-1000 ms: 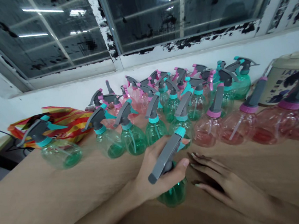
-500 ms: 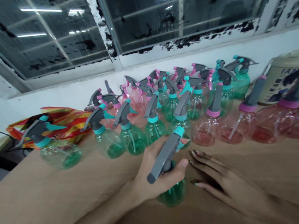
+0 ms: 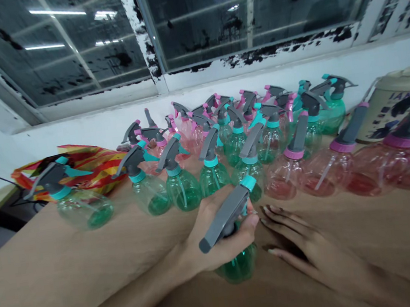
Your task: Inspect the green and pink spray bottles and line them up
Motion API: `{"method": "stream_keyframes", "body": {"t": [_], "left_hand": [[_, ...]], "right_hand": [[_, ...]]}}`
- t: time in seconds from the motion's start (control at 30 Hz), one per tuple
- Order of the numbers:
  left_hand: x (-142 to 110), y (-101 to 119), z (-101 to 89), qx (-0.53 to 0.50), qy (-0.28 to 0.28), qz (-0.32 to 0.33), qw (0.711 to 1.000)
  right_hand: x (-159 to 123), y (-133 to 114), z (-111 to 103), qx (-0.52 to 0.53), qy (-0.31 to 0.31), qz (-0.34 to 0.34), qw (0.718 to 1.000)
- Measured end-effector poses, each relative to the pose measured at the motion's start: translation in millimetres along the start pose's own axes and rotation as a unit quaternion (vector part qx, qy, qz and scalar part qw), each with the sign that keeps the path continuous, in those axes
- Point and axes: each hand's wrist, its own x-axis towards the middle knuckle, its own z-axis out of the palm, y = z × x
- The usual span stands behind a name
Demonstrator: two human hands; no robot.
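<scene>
My left hand (image 3: 220, 244) is wrapped round the neck of a green spray bottle (image 3: 239, 267), its fingers at the teal trigger. This bottle stands on the wooden table (image 3: 104, 282), its grey spray head with a teal nozzle pointing away from me. My right hand (image 3: 307, 240) lies on the tabletop just right of the bottle, fingers stretched out and holding nothing. Beyond my hands runs a row of spray bottles: green ones with teal collars, such as one green bottle (image 3: 183, 191), and pink ones with magenta collars, such as one pink bottle (image 3: 282, 181).
More green and pink spray bottles crowd behind the front row, against the white wall (image 3: 84, 128). At the left lies a red and yellow plastic bag (image 3: 93, 163) behind a lone green bottle (image 3: 84, 209). A large beige jug (image 3: 390, 99) stands at the back right, below the windows.
My left fingers have drawn in round the trigger, which now sits closer to the neck of the bottle. My right hand has stayed in place. The view has shifted very slightly.
</scene>
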Motion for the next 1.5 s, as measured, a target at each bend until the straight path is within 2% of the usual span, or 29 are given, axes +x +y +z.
{"method": "stream_keyframes", "body": {"t": [0.2, 0.53, 0.87, 1.03, 1.23, 1.5], "left_hand": [[-0.5, -2.0, 1.1, -0.024, 0.014, 0.011, 1.0], [-1.8, -0.5, 5.4, -0.052, 0.021, -0.029, 0.998], [-3.5, -2.3, 5.8, -0.011, 0.024, -0.034, 0.999], [-2.1, 0.6, 3.1, -0.025, 0.0, -0.045, 0.999], [0.4, 2.5, -1.6, -0.029, -0.01, -0.04, 0.999], [0.5, 2.8, -2.2, -0.016, -0.006, -0.029, 0.999]], "right_hand": [[0.5, -0.4, -1.3, -0.007, -0.005, 0.0, 1.0], [1.8, -0.9, -2.4, 0.008, -0.01, 0.006, 1.0], [2.5, -2.1, -4.0, -0.01, -0.021, 0.001, 1.0], [3.5, -2.8, -5.6, 0.008, -0.021, 0.004, 1.0], [2.0, -2.3, -5.2, 0.035, 0.009, 0.007, 0.999], [1.4, -2.1, -3.1, 0.017, -0.01, 0.005, 1.0]]}}
